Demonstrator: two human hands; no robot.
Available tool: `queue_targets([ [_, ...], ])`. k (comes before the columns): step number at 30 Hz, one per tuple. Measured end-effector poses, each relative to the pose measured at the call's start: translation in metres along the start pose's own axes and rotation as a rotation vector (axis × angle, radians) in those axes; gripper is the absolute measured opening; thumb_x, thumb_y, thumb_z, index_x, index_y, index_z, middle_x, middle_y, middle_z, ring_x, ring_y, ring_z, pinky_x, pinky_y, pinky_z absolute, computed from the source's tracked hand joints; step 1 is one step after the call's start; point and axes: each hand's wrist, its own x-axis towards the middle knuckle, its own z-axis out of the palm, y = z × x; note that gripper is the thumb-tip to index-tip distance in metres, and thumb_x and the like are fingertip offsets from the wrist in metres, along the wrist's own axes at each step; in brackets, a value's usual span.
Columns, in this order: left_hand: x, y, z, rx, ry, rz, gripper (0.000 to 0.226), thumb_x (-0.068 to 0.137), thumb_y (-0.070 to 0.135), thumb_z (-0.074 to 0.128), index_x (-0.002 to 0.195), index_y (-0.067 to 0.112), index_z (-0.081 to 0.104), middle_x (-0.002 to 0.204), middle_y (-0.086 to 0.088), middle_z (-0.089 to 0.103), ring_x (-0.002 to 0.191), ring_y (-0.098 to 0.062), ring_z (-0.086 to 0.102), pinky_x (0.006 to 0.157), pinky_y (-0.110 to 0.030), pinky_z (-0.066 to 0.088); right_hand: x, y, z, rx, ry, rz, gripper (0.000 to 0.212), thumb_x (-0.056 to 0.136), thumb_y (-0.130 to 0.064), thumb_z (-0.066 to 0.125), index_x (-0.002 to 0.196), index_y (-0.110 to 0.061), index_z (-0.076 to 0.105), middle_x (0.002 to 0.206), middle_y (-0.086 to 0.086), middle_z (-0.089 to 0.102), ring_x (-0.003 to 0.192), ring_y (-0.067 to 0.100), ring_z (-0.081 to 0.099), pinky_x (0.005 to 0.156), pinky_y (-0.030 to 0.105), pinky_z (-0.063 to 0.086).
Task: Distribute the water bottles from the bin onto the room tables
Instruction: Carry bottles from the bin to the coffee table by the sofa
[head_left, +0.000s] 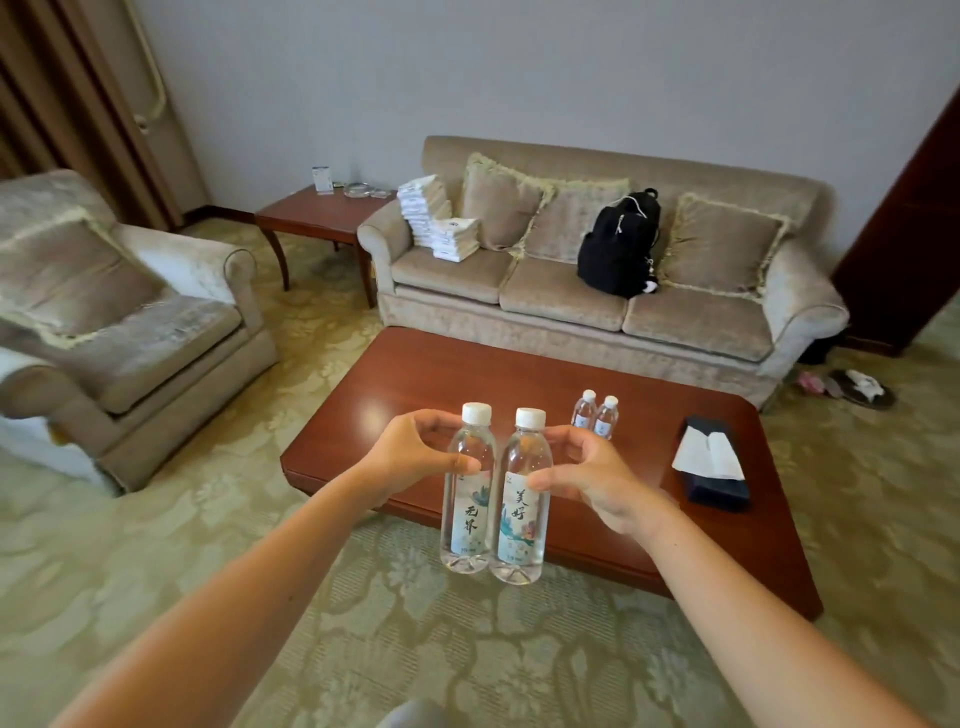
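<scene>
A three-seat sofa (597, 270) carries a black backpack (621, 244) and stacked white packets (434, 218). Before it, the wooden coffee-table surface (467, 374) bears a dark tissue box (717, 462) with a tissue pulled up, and two small water bottles (596, 413) standing upright, touching. The left hand (415, 452) pinches one clear, filled bottle (467, 493); the right hand (587, 467) pinches another (521, 499), both upright, side by side in the air at the surface's near edge.

Black backpack (618, 244) and stacked white packs (434, 221) on the sofa (701, 322), armchair (119, 322) alongside.
</scene>
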Motion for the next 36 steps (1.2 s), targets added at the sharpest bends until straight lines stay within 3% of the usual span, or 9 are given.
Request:
queue_targets([
  [5,0.054,-0.010,-0.013,-0.004,0.005,-0.022,0.053,0.060,0.010,0.092,0.108,0.014,0.069,0.096,0.001,0.076,0.084,-0.001,0.070,0.070,-0.013,0.052,0.058,-0.002,-0.004,0.029,-0.014,0.039,0.054,0.067,0.009,0.082,0.110,-0.017,0.063,0.110,0.005,0.070,0.102,0.026,0.070,0.094,0.048,0.056],
  [11,0.146,-0.015,-0.033,0.031,-0.061,0.002,0.052,0.058,0.010,0.093,0.103,0.021,0.069,0.094,0.006,0.075,0.082,0.005,0.068,0.068,-0.011,0.049,0.137,-0.007,-0.012,0.041,0.063,0.068,0.064,0.057,-0.003,0.089,0.113,-0.016,0.062,0.119,0.008,0.068,0.109,0.028,0.069,0.088,0.040,0.058],
  [15,0.207,-0.013,-0.045,0.034,-0.124,0.025,0.052,0.060,0.008,0.092,0.104,0.022,0.067,0.097,0.005,0.074,0.084,0.001,0.069,0.069,-0.014,0.052,0.183,-0.015,-0.020,0.057,0.133,0.063,0.056,0.068,0.009,0.082,0.113,-0.016,0.061,0.116,0.004,0.068,0.104,0.023,0.070,0.083,0.034,0.058],
  [22,0.301,-0.017,-0.046,0.042,-0.165,0.037,0.056,0.058,0.010,0.093,0.106,0.022,0.067,0.105,0.001,0.073,0.097,-0.014,0.070,0.084,-0.026,0.056,0.253,-0.025,-0.042,0.038,0.228,0.095,0.057,0.068,0.010,0.081,0.112,-0.019,0.060,0.113,0.002,0.066,0.101,0.019,0.069,0.076,0.028,0.054],
  [25,0.338,-0.022,-0.040,0.051,-0.171,0.022,0.056,0.058,0.010,0.093,0.105,0.023,0.066,0.106,0.001,0.072,0.097,-0.012,0.070,0.082,-0.023,0.056,0.286,-0.022,-0.056,0.022,0.236,0.108,0.057,0.067,0.008,0.082,0.111,-0.021,0.060,0.116,0.003,0.066,0.104,0.021,0.068,0.079,0.029,0.056],
  [36,0.461,-0.120,0.011,-0.001,-0.116,0.009,0.057,0.056,0.005,0.093,0.103,0.023,0.066,0.107,0.002,0.072,0.103,-0.013,0.067,0.091,-0.026,0.054,0.409,0.069,-0.110,0.007,0.250,0.108,0.056,0.067,0.013,0.080,0.106,-0.020,0.059,0.113,0.002,0.066,0.099,0.017,0.067,0.076,0.027,0.055],
])
